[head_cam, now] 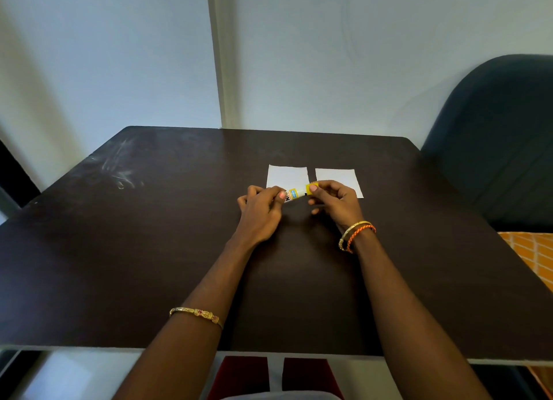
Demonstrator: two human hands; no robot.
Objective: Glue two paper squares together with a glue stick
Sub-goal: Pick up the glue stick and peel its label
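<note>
Two white paper squares lie flat side by side on the dark table (pixel 149 250): the left paper square (pixel 288 175) and the right paper square (pixel 339 178), a small gap between them. Just in front of them I hold a glue stick (pixel 296 193) level above the table, white and yellow with a yellow cap. My left hand (pixel 263 211) grips its white body end. My right hand (pixel 335 200) pinches the yellow cap end and covers the near left corner of the right square. Whether the cap is still seated I cannot tell.
A dark blue chair back (pixel 493 136) stands at the table's right side, with orange patterned fabric (pixel 529 256) below it. A pale wall rises behind the table's far edge. Scuff marks (pixel 119 172) show on the far left of the tabletop.
</note>
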